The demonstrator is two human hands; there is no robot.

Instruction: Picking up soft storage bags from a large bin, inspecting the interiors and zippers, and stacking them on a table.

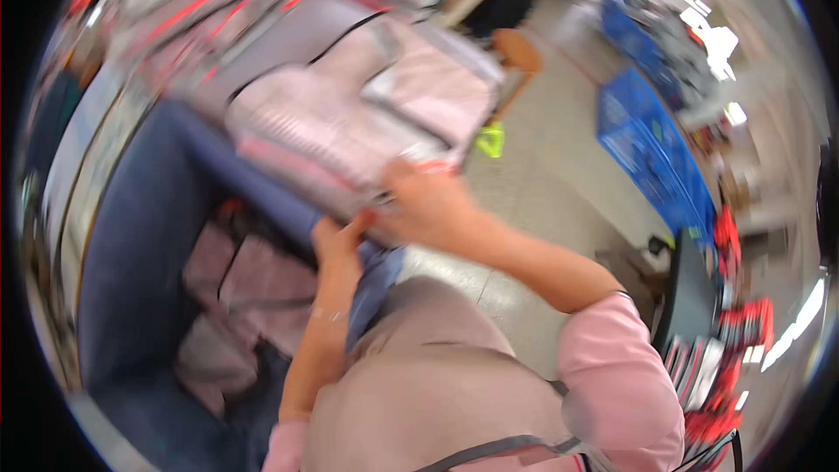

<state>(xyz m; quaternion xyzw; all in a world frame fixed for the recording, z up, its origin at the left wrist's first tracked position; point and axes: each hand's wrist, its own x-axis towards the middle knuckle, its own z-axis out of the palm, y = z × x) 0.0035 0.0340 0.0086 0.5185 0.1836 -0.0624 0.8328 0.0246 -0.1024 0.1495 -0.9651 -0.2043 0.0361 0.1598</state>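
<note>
Both of my hands meet at the near corner of a pinkish-grey fabric piece (297, 114), which lies on a table beyond the bin's rim. My left hand (336, 243) pinches the fabric's near edge between thumb and fingers. Just to its right, my right hand (428, 205) is closed at the same corner; motion blur hides what its fingers hold. A red-orange patch shows beside its knuckles. Another folded pale fabric piece (446, 87) lies to the right of the first.
A large dark-blue bin (131, 236) stands at my left, with several pinkish-grey fabric pieces (262, 275) inside. Stacked fabric bundles (210, 0) fill the far left. A blue plastic crate (651, 153) sits on the floor at right, near a black panel (690, 293) and red-edged bundles (730, 341).
</note>
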